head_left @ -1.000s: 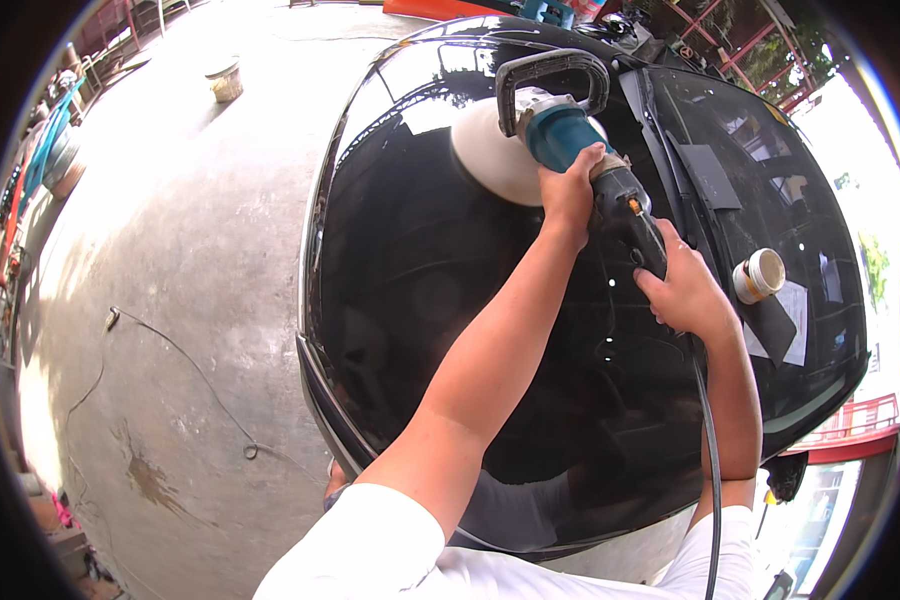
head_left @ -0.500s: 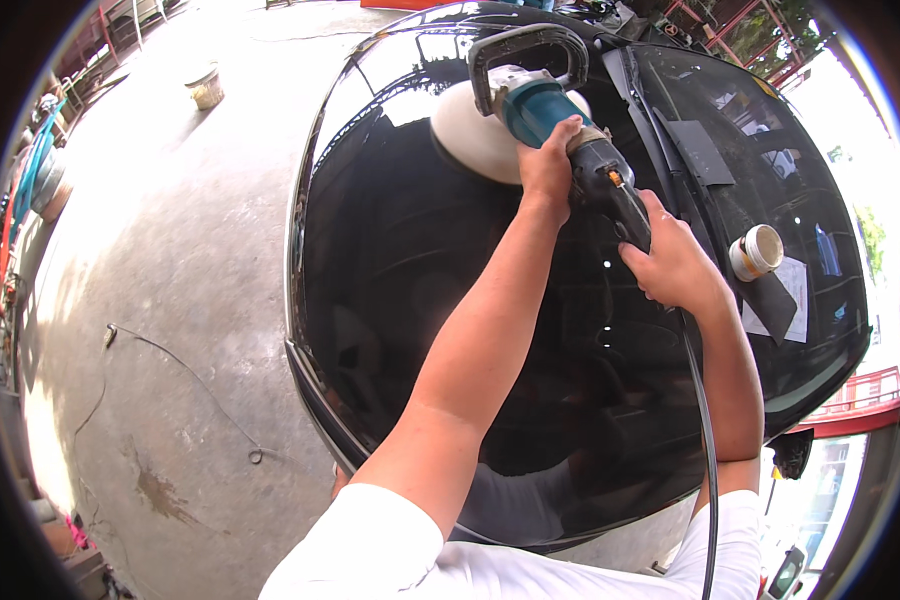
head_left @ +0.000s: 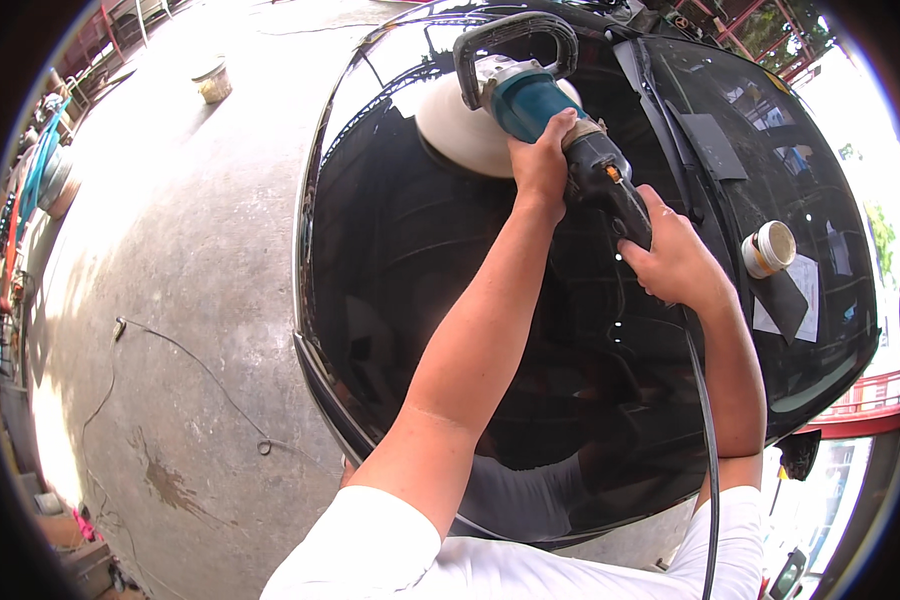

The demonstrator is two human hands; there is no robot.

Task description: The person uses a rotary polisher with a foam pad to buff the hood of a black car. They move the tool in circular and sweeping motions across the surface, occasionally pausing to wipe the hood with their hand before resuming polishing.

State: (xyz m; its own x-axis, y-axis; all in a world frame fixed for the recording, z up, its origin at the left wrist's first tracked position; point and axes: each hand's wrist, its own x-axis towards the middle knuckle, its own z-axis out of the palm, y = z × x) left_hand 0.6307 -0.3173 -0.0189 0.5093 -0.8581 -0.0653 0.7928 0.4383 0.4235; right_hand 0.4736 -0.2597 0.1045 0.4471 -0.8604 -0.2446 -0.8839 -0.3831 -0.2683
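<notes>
A teal and black rotary polisher [head_left: 526, 100] rests its round white pad [head_left: 460, 128] on the glossy black car hood [head_left: 450, 260], toward the hood's far side. My left hand [head_left: 542, 165] is wrapped round the polisher's body, its thumb lying on top. Farther back on the tool, my right hand [head_left: 675, 250] grips the black rear handle, close to an orange switch. A black loop handle arches over the polisher's head, with no hand on it. From the rear handle a black power cord [head_left: 705, 430] runs down along my right forearm. White drops dot the hood beside my right hand.
On the windshield [head_left: 840, 270] stand an open white tub [head_left: 768, 249], a dark sheet and a white paper. Another grey sheet [head_left: 713, 146] lies near the wiper. A thin wire [head_left: 195, 372] trails over the concrete floor at left, and a bucket [head_left: 212, 82] stands farther off.
The polisher has shifted slightly left and away across the hood, with both my hands holding it. My view has moved a little too.
</notes>
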